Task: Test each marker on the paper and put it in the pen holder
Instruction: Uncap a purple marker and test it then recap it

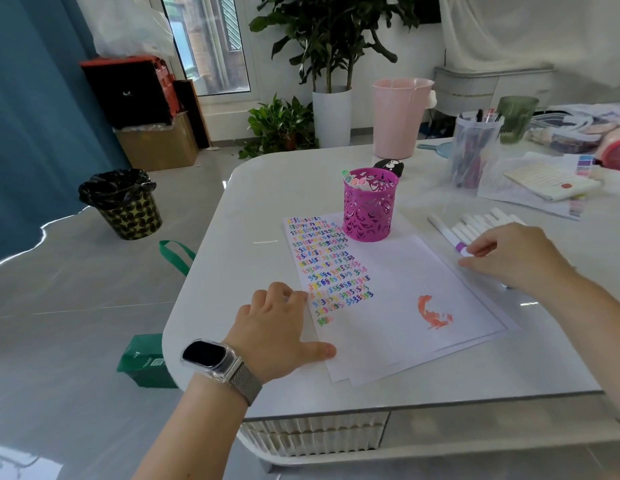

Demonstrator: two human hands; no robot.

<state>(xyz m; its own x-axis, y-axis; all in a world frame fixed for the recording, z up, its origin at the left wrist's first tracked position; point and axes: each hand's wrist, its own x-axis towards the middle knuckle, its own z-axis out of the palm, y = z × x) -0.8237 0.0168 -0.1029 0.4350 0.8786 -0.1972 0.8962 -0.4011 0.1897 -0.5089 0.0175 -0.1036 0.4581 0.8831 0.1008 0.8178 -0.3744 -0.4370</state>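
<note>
Counts on and around the white table

One pink pen holder (369, 206), two hands, one orange scribble (434, 311), two waste bins, two potted plants; the white markers (474, 226) overlap too much to count.

The white bench (267, 202) carries a sheet of paper (398, 306) and a pink pen holder (369, 211). White markers (474, 225) lie beside the paper. Farther back stands a clear cup (473, 150).

We see white paper (398, 306) lying flat, rows of coloured squiggles on its left part. A magenta cut-out pen holder (369, 206) stands upright at its far edge, holding markers (353, 180). White markers (474, 225) lie side by side to its right.
</note>
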